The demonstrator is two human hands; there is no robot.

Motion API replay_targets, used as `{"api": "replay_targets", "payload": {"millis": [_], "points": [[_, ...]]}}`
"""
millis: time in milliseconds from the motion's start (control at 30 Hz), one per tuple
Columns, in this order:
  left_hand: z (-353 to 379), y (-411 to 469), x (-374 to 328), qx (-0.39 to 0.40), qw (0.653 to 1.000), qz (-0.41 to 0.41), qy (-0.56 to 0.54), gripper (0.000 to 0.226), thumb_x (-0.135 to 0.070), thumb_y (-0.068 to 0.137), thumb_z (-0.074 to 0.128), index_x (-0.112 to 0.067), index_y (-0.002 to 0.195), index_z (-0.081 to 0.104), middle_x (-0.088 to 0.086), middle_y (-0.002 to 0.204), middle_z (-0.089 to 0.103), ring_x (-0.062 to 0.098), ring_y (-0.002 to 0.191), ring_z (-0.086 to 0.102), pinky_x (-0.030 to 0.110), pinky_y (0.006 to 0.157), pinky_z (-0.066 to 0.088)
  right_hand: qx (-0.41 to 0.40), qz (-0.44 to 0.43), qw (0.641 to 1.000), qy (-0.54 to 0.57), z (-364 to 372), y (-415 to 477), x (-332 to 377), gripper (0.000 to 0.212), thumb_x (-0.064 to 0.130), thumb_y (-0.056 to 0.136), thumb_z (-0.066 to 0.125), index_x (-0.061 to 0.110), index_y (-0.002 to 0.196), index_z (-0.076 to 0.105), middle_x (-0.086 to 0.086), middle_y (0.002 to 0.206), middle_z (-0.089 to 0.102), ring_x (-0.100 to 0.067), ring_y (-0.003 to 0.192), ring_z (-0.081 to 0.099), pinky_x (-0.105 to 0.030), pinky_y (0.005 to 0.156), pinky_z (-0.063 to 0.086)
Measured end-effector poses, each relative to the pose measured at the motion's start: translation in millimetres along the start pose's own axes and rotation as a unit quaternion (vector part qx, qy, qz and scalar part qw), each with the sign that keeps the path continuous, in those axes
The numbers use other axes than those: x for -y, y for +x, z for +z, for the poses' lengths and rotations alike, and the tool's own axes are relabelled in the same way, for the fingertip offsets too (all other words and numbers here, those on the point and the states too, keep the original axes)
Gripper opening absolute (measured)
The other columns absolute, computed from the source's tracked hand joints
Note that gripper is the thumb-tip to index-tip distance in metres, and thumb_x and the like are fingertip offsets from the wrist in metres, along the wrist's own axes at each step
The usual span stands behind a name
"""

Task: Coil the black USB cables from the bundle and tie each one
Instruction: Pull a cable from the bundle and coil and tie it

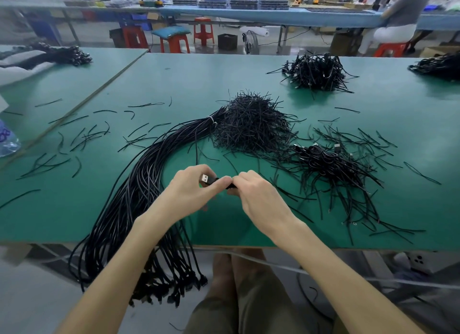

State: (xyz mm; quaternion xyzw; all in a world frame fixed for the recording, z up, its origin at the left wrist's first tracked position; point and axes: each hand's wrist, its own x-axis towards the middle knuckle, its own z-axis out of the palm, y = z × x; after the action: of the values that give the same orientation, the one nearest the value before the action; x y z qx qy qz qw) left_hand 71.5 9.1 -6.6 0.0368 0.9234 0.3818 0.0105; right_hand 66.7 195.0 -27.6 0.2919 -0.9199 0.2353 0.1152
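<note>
A green-topped worktable fills the near room. Beyond it, red plastic stools and a small fan stand on grey floor before a long blue bench, where a person sits far right.

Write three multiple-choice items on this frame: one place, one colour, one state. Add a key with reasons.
1. Where do the loose ends of the cable bundle lie?
A. On the far bench
B. Hanging over the near edge of the table
C. In a box

2. What colour is the band round the bundle?
A. Red
B. White
C. Blue

3. The silver USB plug is:
A. Lying on the table
B. In a socket
C. Held by the left hand

Key:
1 B: the ends dangle below the edge.
2 B: a white wrap shows at the bundle's neck.
3 C: the left fingers pinch the plug's black body, and the right hand pinches its cable.
</note>
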Motion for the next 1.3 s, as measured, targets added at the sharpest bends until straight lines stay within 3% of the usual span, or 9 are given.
{"api": "replay_targets", "payload": {"millis": [100,233,400,567,700,833,900,1067,1300], "points": [[-2.5,2.6,0.9,0.090,0.993,0.042,-0.058,0.023,-0.045,0.097,0.064,-0.022,0.094,0.070,-0.005,0.077,0.076,0.018,0.060,0.072,0.023,0.050,0.049,0.024,-0.016,0.999,-0.043,-0.3,-2.0,-0.6,0.017,-0.002,0.097,0.055,0.007,0.104,0.068,-0.005,0.095,0.062,-0.022,0.094,0.052,-0.037,0.078,0.050],[-2.8,8.1,2.4,0.147,0.988,0.037,-0.032,0.029,-0.036,0.104,0.055,-0.013,0.099,0.070,-0.004,0.079,0.076,0.018,0.063,0.071,0.029,0.054,0.053,0.051,-0.043,0.993,-0.097,0.6,-0.9,-0.2,0.018,-0.003,0.096,0.054,0.010,0.103,0.064,-0.003,0.098,0.060,-0.021,0.098,0.050,-0.035,0.083,0.047],[5.8,13.0,2.4,0.162,0.985,0.046,0.021,0.042,-0.040,0.109,0.037,-0.010,0.095,0.063,-0.002,0.067,0.058,0.005,0.048,0.046,0.018,0.051,0.040,0.036,-0.045,0.993,-0.102,-0.8,3.7,-3.2,0.023,-0.003,0.096,0.053,0.012,0.106,0.068,-0.004,0.099,0.061,-0.023,0.100,0.051,-0.036,0.084,0.047],[12.7,19.3,11.2,0.096,0.991,0.055,0.077,0.041,-0.042,0.110,0.033,-0.016,0.087,0.054,0.004,0.081,0.063,0.020,0.069,0.052,0.038,0.068,0.046,0.036,-0.006,0.996,-0.086,6.0,16.3,-3.4,0.025,0.000,0.099,0.052,0.013,0.117,0.063,-0.001,0.108,0.059,-0.019,0.106,0.046,-0.035,0.087,0.045],[20.3,27.8,20.7,-0.022,0.998,0.034,0.047,0.038,-0.038,0.110,0.036,-0.023,0.079,0.052,0.001,0.077,0.062,0.023,0.069,0.056,0.035,0.062,0.043,-0.039,0.023,0.993,-0.105,9.0,22.5,-5.5,0.048,0.009,0.094,0.067,0.006,0.139,0.052,-0.009,0.133,0.055,-0.028,0.121,0.047,-0.038,0.103,0.042],[20.8,42.7,29.2,-0.136,0.983,-0.049,-0.117,0.040,-0.031,0.110,0.038,-0.017,0.077,0.055,-0.003,0.073,0.057,0.017,0.069,0.052,0.034,0.064,0.041,-0.135,0.068,0.977,-0.149,12.6,22.5,-8.7,0.029,0.025,0.092,0.072,0.010,0.114,0.060,-0.006,0.114,0.055,-0.027,0.104,0.051,-0.036,0.090,0.042],[24.2,45.3,29.6,-0.144,0.970,-0.059,-0.185,0.039,-0.031,0.110,0.037,-0.015,0.079,0.053,-0.006,0.069,0.050,0.012,0.060,0.044,0.028,0.059,0.038,-0.109,0.124,0.978,-0.127,18.2,26.2,-10.7,0.027,0.035,0.096,0.066,0.013,0.109,0.060,-0.004,0.110,0.055,-0.025,0.103,0.049,-0.035,0.090,0.036],[31.0,45.9,28.5,-0.126,0.949,-0.062,-0.284,0.037,-0.031,0.111,0.034,-0.012,0.083,0.048,-0.008,0.062,0.037,0.007,0.047,0.029,0.017,0.043,0.028,-0.021,0.255,0.962,-0.099,34.1,44.4,-16.8,0.042,0.047,0.100,0.056,0.011,0.123,0.056,-0.008,0.123,0.054,-0.027,0.117,0.045,-0.038,0.101,0.033],[32.2,42.6,32.0,-0.116,0.939,-0.050,-0.320,0.036,-0.033,0.112,0.035,-0.013,0.085,0.049,-0.009,0.061,0.037,0.008,0.048,0.028,0.018,0.042,0.025,0.028,0.263,0.958,-0.108,39.2,54.0,-16.4,0.027,0.031,0.106,0.050,0.009,0.116,0.062,-0.011,0.121,0.056,-0.029,0.115,0.043,-0.038,0.095,0.030]]}}
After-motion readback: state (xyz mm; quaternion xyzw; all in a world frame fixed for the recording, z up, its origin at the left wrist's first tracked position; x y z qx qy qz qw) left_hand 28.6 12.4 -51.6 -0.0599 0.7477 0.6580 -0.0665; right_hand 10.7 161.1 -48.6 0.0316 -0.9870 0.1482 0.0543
